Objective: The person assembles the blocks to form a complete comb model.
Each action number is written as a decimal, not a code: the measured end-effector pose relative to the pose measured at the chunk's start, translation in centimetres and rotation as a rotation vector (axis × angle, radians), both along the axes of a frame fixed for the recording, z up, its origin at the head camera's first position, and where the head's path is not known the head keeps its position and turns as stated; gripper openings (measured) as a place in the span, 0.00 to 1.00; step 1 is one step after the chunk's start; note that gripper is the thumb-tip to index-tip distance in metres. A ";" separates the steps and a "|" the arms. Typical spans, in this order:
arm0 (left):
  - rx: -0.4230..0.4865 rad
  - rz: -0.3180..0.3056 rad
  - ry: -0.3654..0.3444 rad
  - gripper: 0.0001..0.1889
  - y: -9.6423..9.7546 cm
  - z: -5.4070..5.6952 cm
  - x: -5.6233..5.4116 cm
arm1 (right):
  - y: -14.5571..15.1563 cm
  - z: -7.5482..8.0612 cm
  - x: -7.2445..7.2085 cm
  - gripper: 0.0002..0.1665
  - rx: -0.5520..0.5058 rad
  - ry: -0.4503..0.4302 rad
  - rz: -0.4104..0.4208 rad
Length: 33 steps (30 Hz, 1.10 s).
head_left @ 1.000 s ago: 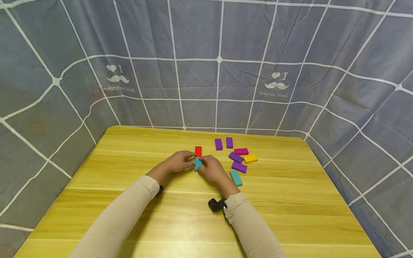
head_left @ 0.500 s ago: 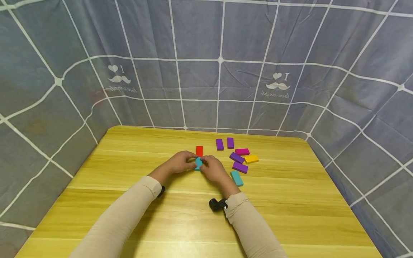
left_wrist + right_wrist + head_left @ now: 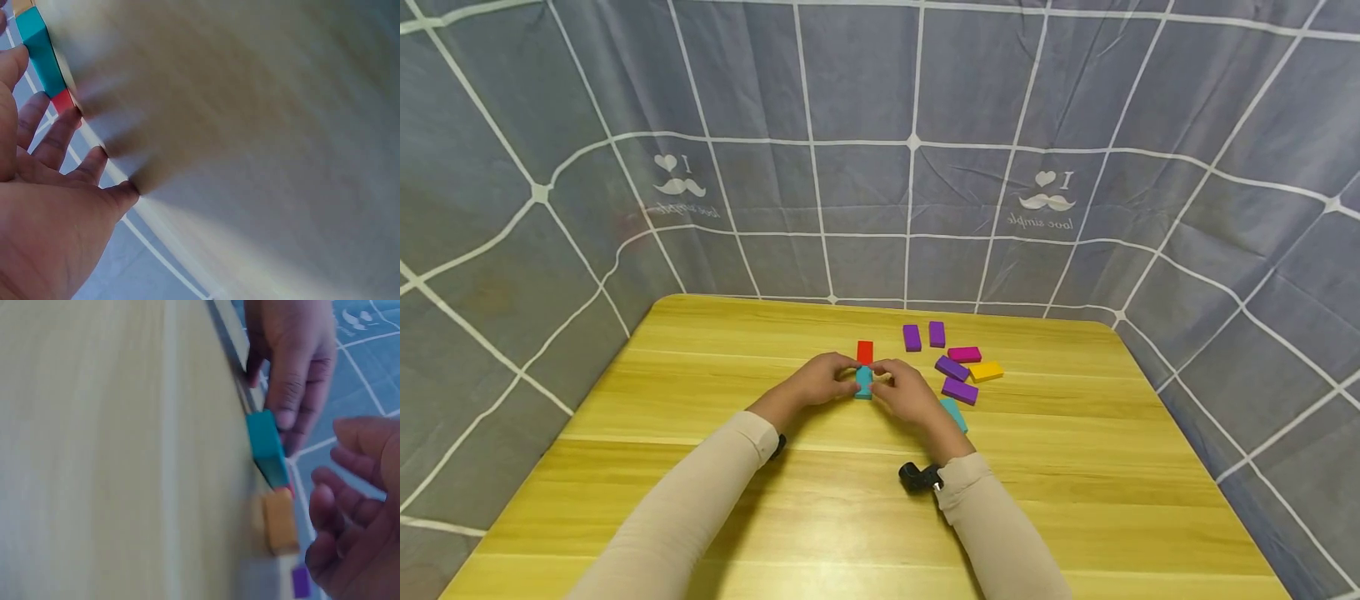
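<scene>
A teal block [image 3: 864,383] lies flat on the table, end to end with a red block [image 3: 865,352] on its far side. My left hand [image 3: 820,379] is at its left side. In the left wrist view, the thumb and fingertips touch the teal block [image 3: 41,53] and the red block [image 3: 61,100] along that side. On the other side is my right hand [image 3: 910,392]. The right wrist view shows this right hand [image 3: 362,512] with loosely bent fingers, apart from the teal block [image 3: 266,444] and holding nothing.
Right of the hands lie a second teal block [image 3: 953,412], partly hidden by my right wrist, several purple blocks [image 3: 959,391], a magenta block [image 3: 965,355] and a yellow-orange block [image 3: 987,372]. A grey curtain [image 3: 865,192] hangs behind the wooden table [image 3: 820,517].
My right hand has drawn slightly to the right, off the teal block, and now covers part of the second teal block. My left hand has stayed beside the aligned teal and red blocks.
</scene>
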<state>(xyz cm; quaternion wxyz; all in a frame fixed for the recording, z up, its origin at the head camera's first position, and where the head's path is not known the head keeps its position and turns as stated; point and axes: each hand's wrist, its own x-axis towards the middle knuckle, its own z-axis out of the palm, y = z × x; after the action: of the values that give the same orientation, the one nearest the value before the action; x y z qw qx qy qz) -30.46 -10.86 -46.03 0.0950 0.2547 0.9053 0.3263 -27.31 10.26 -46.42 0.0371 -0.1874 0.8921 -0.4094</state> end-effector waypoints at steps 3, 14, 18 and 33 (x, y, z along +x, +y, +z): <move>-0.012 0.009 -0.004 0.23 0.0 -0.1 -0.1 | 1.0 0.8 0.5 0.21 -0.019 0.012 0.047; -0.018 0.008 0.019 0.24 -0.2 -0.3 0.1 | 6.4 2.6 2.5 0.22 -0.022 0.042 0.081; -0.027 0.007 0.014 0.24 -0.2 -0.3 0.2 | 8.7 2.3 3.2 0.22 -0.016 0.030 0.066; -0.029 0.008 0.019 0.25 -0.1 -0.6 0.1 | 12.3 1.1 4.2 0.26 0.102 -0.045 0.045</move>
<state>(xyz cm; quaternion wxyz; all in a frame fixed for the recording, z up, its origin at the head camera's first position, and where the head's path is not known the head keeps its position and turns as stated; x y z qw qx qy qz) -30.41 -10.98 -46.62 0.0888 0.2527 0.9118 0.3112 -23.13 22.54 -45.35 0.0760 -0.1961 0.9063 -0.3665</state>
